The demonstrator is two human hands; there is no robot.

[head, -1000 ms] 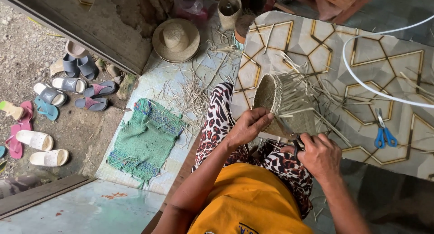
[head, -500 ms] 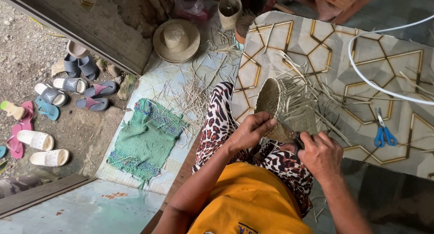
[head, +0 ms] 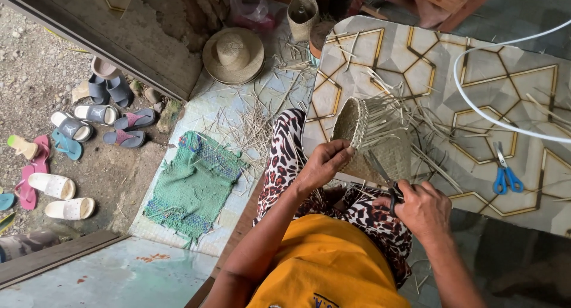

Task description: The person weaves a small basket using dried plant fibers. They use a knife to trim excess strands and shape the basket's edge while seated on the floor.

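While you sit at the near edge of the patterned mat (head: 416,52), your left hand (head: 321,164) grips the woven basket (head: 372,135) by its rim; its long axis points away from you. Your right hand (head: 422,208) closes around dark scissors (head: 380,176), blades toward the basket. Blue scissors (head: 505,176) lie well apart, rightward.

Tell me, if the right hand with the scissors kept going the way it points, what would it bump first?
Most likely the half-woven basket: the right hand aims its scissors up-left, the blades already at its side, though depth is unclear.
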